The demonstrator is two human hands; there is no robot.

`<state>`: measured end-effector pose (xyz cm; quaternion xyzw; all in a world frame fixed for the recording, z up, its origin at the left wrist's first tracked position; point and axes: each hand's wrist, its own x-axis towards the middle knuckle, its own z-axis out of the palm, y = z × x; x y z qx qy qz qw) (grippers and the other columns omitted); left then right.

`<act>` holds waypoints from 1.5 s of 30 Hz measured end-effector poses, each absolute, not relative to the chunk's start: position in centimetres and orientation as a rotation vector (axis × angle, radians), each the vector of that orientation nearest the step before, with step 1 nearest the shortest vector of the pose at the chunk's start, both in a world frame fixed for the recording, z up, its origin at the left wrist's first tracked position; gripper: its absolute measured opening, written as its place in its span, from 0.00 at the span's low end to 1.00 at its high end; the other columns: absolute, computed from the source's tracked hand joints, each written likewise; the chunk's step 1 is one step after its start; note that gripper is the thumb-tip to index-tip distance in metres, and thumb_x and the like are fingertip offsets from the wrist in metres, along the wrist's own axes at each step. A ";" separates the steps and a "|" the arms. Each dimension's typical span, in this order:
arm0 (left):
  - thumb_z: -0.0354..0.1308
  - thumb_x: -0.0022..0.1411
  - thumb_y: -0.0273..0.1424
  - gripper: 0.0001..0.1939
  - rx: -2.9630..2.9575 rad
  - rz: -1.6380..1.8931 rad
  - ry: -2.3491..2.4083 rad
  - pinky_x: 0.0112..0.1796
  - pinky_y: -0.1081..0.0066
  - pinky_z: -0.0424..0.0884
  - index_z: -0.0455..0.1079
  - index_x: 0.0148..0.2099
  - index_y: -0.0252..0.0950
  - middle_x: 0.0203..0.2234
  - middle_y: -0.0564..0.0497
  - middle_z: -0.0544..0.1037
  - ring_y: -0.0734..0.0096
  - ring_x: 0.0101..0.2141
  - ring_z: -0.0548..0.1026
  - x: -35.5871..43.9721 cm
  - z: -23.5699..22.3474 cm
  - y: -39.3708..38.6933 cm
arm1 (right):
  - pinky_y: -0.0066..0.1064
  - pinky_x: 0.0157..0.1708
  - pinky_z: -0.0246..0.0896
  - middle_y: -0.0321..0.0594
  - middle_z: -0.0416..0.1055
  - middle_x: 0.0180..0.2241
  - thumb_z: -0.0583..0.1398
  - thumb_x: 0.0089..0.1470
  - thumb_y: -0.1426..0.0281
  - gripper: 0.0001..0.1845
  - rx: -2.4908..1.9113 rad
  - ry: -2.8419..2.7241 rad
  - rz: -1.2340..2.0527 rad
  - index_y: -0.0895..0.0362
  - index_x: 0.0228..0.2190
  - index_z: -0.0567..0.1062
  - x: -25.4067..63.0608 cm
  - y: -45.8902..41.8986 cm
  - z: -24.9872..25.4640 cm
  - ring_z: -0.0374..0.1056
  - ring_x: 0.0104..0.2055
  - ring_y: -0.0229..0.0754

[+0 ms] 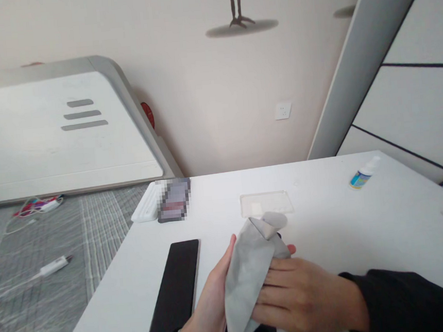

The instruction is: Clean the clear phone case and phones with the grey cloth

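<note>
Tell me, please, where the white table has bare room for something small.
Widest: right side of the table, between the bottle and the right sleeve. Narrower: between the pixelated device and the clear case. Crowded: front middle, with left hand, right hand and grey cloth; left side, with black slab.

A pale wall (207, 95) runs across the far side, painted with a bird's thin legs (236, 4) and bearing a white socket (283, 111). Far left stands a white, grey-edged bed board (41, 145) with three grey slots; grey checked bedding (108, 222) lies before it. White black-lined panels (413, 97) rise right of the white desk (340, 238). Light is soft.
</note>
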<state>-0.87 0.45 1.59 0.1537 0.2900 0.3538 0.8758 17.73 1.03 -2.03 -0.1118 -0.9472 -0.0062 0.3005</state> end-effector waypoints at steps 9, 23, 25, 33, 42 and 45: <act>0.57 0.71 0.50 0.24 0.358 0.600 0.704 0.44 0.57 0.78 0.73 0.56 0.35 0.47 0.45 0.80 0.61 0.43 0.80 0.0 1.8 -1.1 | 0.39 0.43 0.66 0.48 0.80 0.39 0.55 0.71 0.66 0.13 -0.652 -2.215 0.467 0.58 0.44 0.79 20.6 0.9 -1.1 0.72 0.40 0.48; 0.49 0.74 0.47 0.27 1.942 0.406 1.044 0.57 0.63 0.70 0.65 0.70 0.46 0.58 0.44 0.76 0.61 0.54 0.76 -0.1 2.0 -2.1 | 0.36 0.37 0.73 0.44 0.81 0.34 0.65 0.59 0.50 0.24 -0.876 -1.134 1.273 0.58 0.41 0.81 23.0 3.7 -3.5 0.77 0.32 0.46; 0.50 0.74 0.42 0.30 2.286 0.296 1.133 0.57 0.56 0.72 0.55 0.75 0.48 0.60 0.42 0.74 0.55 0.56 0.76 -0.5 0.2 -2.5 | 0.39 0.39 0.74 0.44 0.81 0.34 0.67 0.55 0.47 0.27 -0.858 -1.018 1.372 0.58 0.41 0.81 23.5 4.2 -3.7 0.79 0.34 0.47; 0.59 0.70 0.43 0.37 2.977 0.281 1.439 0.44 0.60 0.80 0.51 0.76 0.49 0.55 0.38 0.77 0.51 0.49 0.79 -0.7 -4.7 -3.3 | 0.40 0.42 0.73 0.44 0.82 0.38 0.68 0.55 0.49 0.26 -0.855 -0.847 1.501 0.58 0.44 0.79 23.7 3.6 -2.9 0.79 0.38 0.49; 0.57 0.71 0.35 0.36 2.741 0.400 1.457 0.48 0.53 0.78 0.50 0.76 0.47 0.58 0.36 0.71 0.48 0.54 0.74 -0.2 -4.6 -4.6 | 0.38 0.39 0.73 0.42 0.80 0.39 0.71 0.53 0.52 0.23 -0.999 -0.879 1.249 0.56 0.41 0.77 24.7 3.6 -2.3 0.77 0.40 0.49; 0.54 0.72 0.31 0.34 2.610 0.393 1.426 0.53 0.49 0.75 0.51 0.76 0.47 0.60 0.36 0.68 0.48 0.58 0.70 0.4 -4.1 -5.0 | 0.39 0.40 0.73 0.42 0.79 0.42 0.68 0.57 0.52 0.22 -1.062 -0.933 1.072 0.53 0.45 0.75 25.7 3.7 -1.5 0.76 0.43 0.49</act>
